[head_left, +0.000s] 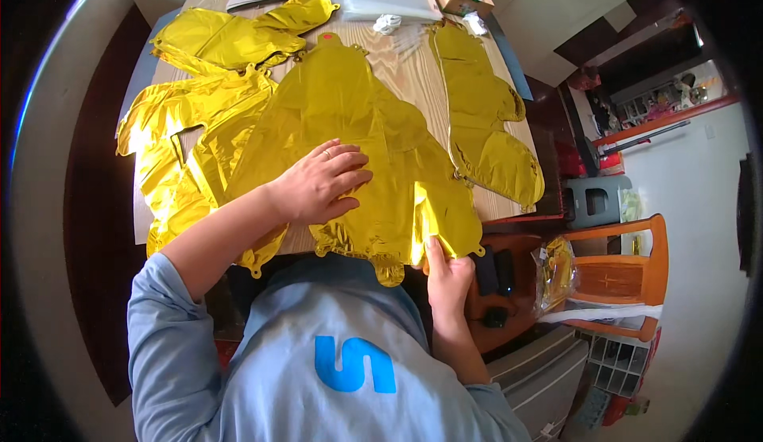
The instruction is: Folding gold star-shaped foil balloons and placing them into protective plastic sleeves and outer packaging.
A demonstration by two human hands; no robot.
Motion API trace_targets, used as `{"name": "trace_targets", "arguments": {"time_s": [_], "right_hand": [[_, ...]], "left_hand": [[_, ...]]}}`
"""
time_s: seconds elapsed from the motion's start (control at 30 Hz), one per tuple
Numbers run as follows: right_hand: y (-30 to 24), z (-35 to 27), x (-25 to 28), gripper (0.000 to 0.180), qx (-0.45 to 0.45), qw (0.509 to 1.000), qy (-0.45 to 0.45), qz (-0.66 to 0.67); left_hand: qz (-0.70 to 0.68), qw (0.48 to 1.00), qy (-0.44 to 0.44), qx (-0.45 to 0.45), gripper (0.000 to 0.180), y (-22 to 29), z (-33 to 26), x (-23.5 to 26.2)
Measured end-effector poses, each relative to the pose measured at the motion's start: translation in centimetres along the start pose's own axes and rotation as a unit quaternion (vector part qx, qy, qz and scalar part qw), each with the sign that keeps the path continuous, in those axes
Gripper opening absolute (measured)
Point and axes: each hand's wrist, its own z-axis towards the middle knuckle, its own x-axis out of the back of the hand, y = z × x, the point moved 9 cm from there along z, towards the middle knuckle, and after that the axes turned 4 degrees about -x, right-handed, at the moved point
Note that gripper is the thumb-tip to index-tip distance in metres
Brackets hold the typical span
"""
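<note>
We find the gold foil balloon [366, 148] lying flat on the surface [405, 64], long axis running away from us. Left hand [322, 181] presses it, fingers spread; right hand [447, 275] pinches its near edge.

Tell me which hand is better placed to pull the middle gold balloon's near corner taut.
Probably the right hand: it already pinches the lower right corner of the middle gold balloon. The left hand lies flat on its middle, pinning it to the table.
</note>
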Motion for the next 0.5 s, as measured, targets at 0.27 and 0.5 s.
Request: {"name": "trace_targets", "arguments": {"time_s": [0.27,0.5], "right_hand": [[-2.1,-0.1,0.2,0.017,0.066,0.996,0.045,-0.048],[-2.9,-0.2,0.1,0.015,0.120,0.978,0.086,-0.147]], "left_hand": [[0.009,1.000,-0.017,0.007,0.049,-0.1,0.2,-0.3],[-0.015,1.000,-0.003,0.004,0.050,-0.2,-0.1,0.0]]}}
